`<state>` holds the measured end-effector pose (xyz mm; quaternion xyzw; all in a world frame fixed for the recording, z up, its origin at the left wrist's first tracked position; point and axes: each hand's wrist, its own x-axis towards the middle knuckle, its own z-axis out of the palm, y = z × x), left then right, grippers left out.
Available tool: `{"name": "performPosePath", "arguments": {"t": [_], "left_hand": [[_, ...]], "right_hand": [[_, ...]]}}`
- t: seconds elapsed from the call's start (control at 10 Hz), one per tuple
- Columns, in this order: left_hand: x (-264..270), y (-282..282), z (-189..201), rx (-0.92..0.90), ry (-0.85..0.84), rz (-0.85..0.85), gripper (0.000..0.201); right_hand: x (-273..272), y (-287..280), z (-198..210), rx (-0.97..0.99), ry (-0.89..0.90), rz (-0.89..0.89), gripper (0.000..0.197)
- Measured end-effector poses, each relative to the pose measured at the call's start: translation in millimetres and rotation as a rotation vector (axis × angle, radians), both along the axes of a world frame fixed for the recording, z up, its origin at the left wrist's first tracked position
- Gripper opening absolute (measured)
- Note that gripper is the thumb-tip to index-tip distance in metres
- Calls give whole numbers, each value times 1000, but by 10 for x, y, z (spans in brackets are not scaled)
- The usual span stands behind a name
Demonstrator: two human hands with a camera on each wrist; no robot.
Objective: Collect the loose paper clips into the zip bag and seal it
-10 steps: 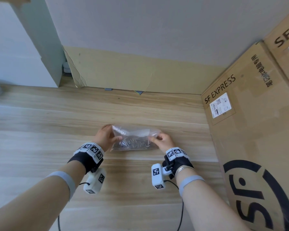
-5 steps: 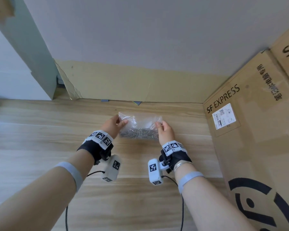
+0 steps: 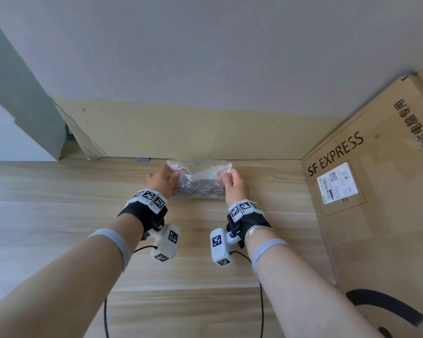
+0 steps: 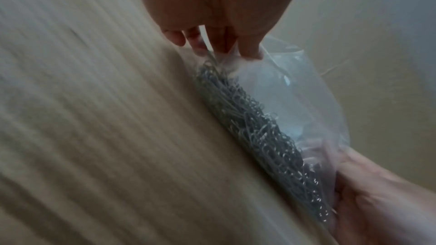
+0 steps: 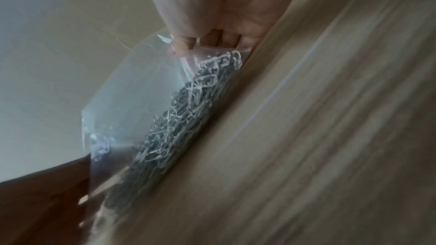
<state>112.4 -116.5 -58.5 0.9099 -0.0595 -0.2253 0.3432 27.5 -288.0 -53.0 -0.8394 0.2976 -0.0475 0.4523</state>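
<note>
While the left hand point(image 3: 162, 178) pinches one end of the bag point(image 3: 200, 178), the right hand point(image 3: 233, 182) pinches the other. Paper clips point(image 3: 200, 190) sit heaped inside, near the table's point(image 3: 59, 215) far edge.

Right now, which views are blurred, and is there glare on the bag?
Head view: sharp, wide-angle bending at the edges, mild sheen on the clear plastic zip bag. Left wrist view: wooden tabletop streaked with motion blur, silver paper clips soft. Right wrist view: same streaking, clips readable.

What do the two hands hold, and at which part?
The zip bag of paper clips: left hand pinches its left edge, right hand its right edge.
</note>
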Motion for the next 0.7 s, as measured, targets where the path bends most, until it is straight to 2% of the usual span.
{"name": "performPosePath", "arguments": {"t": [0.1, 0.2, 0.3, 0.4, 0.5, 0.6, 0.7], "left_hand": [[29, 9, -61, 131, -52, 18, 40], [64, 5, -92, 167, -23, -34, 44], [49, -16, -68, 178, -6, -12, 44], [9, -1, -22, 191, 21, 0, 44], [-48, 26, 64, 78, 80, 79, 47], [-172, 93, 209, -48, 77, 159, 51], [-272, 169, 382, -88, 54, 151, 43]], "right_hand": [[36, -22, -100, 6, 78, 19, 27], [55, -61, -115, -156, 204, 61, 36], [41, -68, -49, -270, 283, 100, 41], [0, -40, 36, -220, 315, 94, 44], [-64, -17, 108, -64, 217, -25, 46], [-222, 39, 264, 21, 163, -175, 39], [-339, 102, 369, 51, 82, -240, 40]]}}
